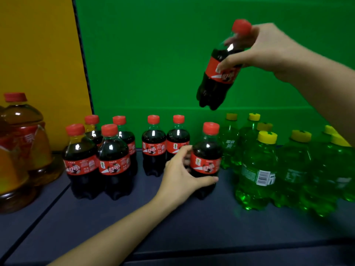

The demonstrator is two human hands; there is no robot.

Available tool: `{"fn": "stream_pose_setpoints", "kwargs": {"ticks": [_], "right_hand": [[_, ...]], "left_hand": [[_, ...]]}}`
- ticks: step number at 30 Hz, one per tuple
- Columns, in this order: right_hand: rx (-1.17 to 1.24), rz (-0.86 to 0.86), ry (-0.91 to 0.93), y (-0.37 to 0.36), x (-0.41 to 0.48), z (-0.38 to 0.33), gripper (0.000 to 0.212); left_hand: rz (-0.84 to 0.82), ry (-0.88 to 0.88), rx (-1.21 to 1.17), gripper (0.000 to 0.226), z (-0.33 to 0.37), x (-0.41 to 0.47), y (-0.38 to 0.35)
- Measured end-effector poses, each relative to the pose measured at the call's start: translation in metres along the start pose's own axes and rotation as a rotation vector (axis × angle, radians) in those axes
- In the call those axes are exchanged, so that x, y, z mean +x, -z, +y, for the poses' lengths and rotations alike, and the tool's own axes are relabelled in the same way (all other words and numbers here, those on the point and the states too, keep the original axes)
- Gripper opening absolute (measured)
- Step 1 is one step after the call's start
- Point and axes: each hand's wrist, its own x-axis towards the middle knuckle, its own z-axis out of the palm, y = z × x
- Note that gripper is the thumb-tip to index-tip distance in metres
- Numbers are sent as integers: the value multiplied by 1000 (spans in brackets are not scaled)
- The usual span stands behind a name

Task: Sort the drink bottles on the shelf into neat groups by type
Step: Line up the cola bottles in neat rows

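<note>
Several small cola bottles with red caps and red labels stand on the dark shelf (192, 223). My left hand (180, 175) grips one standing cola bottle (208, 150) by its lower body, right beside the green bottles. My right hand (263, 50) holds another cola bottle (215, 87) tilted in the air above the shelf, fingers around its neck and label. A cluster of cola bottles (99, 156) stands at the left, and a pair of cola bottles (165, 144) stands at the back middle. Several green soda bottles (261, 169) with yellow caps fill the right side.
Two large amber tea bottles (21, 143) with red caps stand at the far left. A green back wall (172, 54) and a yellow side panel (38, 54) close the shelf. The shelf's front edge runs along the bottom.
</note>
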Motion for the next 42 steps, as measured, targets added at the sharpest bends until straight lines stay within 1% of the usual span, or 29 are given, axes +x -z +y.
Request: {"fn": "stream_pose_setpoints", "kwargs": {"ticks": [3, 6, 10, 14, 17, 19, 22, 24, 27, 29, 31, 32, 35, 37, 42], "right_hand": [[71, 43, 23, 0, -22, -12, 50], [85, -32, 19, -8, -43, -22, 42], [55, -146, -11, -31, -63, -28, 45], [-24, -309, -52, -60, -80, -23, 49], [-39, -367, -67, -81, -91, -12, 53], [-29, -392, -94, -91, -95, -2, 60], [86, -429, -154, -106, -101, 13, 60], [160, -397, -183, -116, -105, 20, 62], [274, -293, -187, -125, -118, 31, 62], [323, -260, -207, -129, -133, 40, 69], [327, -255, -238, -138, -152, 48, 78], [291, -239, -235, -143, -161, 50, 79], [223, -151, -203, -157, -174, 55, 71], [247, -132, -198, -162, -176, 58, 66], [292, -90, -186, -171, -175, 63, 62]], "left_hand": [[101, -6, 5, 65, 5, -19, 32], [165, 8, 57, 65, 6, -38, 59], [236, 40, 171, 63, 4, -52, 76], [234, 84, 193, 61, 1, -54, 82], [216, 99, 189, 62, 0, -55, 83], [203, 89, 194, 63, -2, -56, 82], [202, 70, 232, 65, -3, -58, 80], [205, 62, 269, 67, -6, -59, 79], [196, 54, 348, 70, -7, -67, 78], [185, 60, 427, 69, -7, -73, 78], [210, 69, 493, 69, -6, -77, 78], [230, 76, 525, 68, -5, -78, 77], [265, 104, 594, 60, -2, -75, 76], [274, 118, 627, 55, 1, -72, 74], [286, 122, 670, 48, 3, -66, 70]]}}
